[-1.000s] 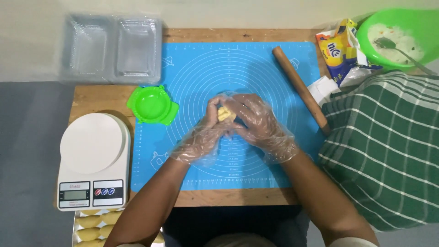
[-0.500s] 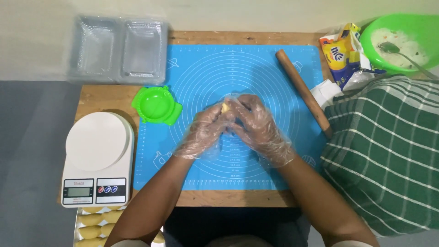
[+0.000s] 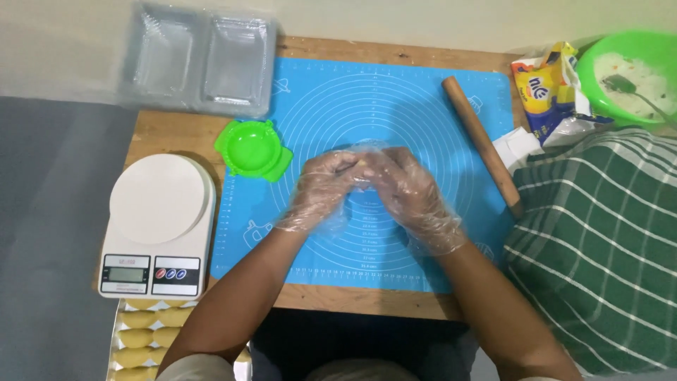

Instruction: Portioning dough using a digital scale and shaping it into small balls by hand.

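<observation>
Cupping tighter than before, left hand [image 3: 326, 189] and right hand [image 3: 405, 192] now hiding dough [image 3: 362, 164], blue mat [image 3: 395, 106]

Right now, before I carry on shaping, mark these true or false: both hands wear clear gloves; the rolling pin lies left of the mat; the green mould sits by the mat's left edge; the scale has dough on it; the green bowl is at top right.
1. Both hands, left hand and right hand, wear clear gloves: true.
2. The rolling pin lies left of the blue mat: false, it lies on the mat's right side.
3. The green mould sits by the mat's left edge: true.
4. The scale has dough on it: false, its platform is bare.
5. The green bowl is at top right: true.
</observation>
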